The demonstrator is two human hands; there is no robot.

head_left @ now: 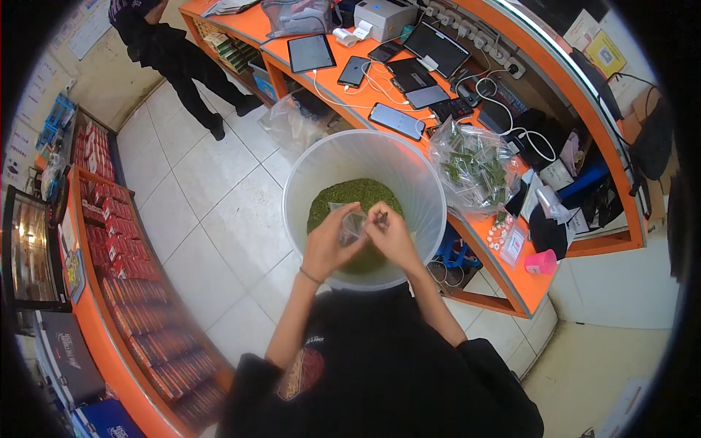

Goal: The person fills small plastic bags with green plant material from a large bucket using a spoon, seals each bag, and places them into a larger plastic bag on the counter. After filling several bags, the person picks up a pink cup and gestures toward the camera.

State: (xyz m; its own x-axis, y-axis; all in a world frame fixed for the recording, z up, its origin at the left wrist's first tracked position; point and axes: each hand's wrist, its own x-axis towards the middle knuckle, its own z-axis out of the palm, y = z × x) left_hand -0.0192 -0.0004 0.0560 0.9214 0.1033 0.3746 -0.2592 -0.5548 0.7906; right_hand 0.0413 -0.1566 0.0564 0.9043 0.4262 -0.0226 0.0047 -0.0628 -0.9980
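A large translucent white bucket [420, 186] stands in front of me, holding a mound of green dried material [350, 196]. Over it, my left hand [326, 244] and my right hand [392, 235] together hold a small clear plastic bag [353, 222]. Each hand's fingers pinch the bag's edges at its mouth. The bag's contents are too small to tell.
An orange counter [511, 281] curves to the right, carrying a pile of filled clear bags [475, 166], several phones and tablets [309, 52], cables and a white printer [382, 17]. Red-stocked shelves [120, 241] line the left. Another person [175, 58] stands on the tiled floor beyond.
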